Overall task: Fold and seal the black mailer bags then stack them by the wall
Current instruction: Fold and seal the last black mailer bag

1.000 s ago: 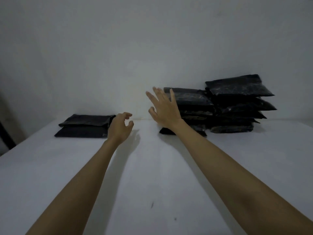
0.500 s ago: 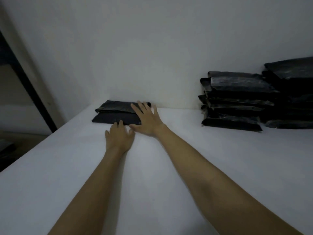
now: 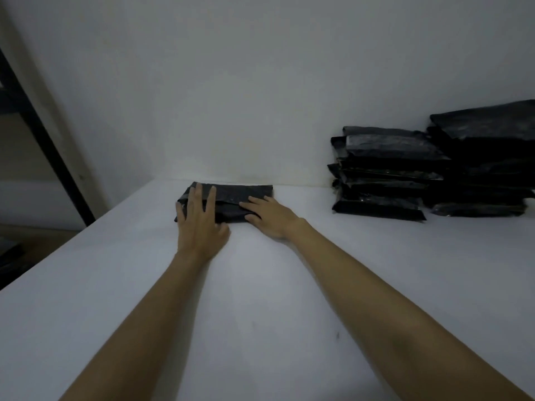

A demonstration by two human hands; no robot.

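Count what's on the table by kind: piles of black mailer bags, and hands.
Piles of black mailer bags: 3, a low pile under the hands, a middle stack, a taller stack at the right edge.
Hands: 2, left hand, right hand.
Total: 5.

Nothing here reads as writing; the glossy black plastic mailer bags (image 3: 382,169) right of the hands look unmarked.

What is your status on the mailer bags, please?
Both hands flat: left hand and right hand resting on small bag pile. Tall stacks by wall. Nothing in the way.
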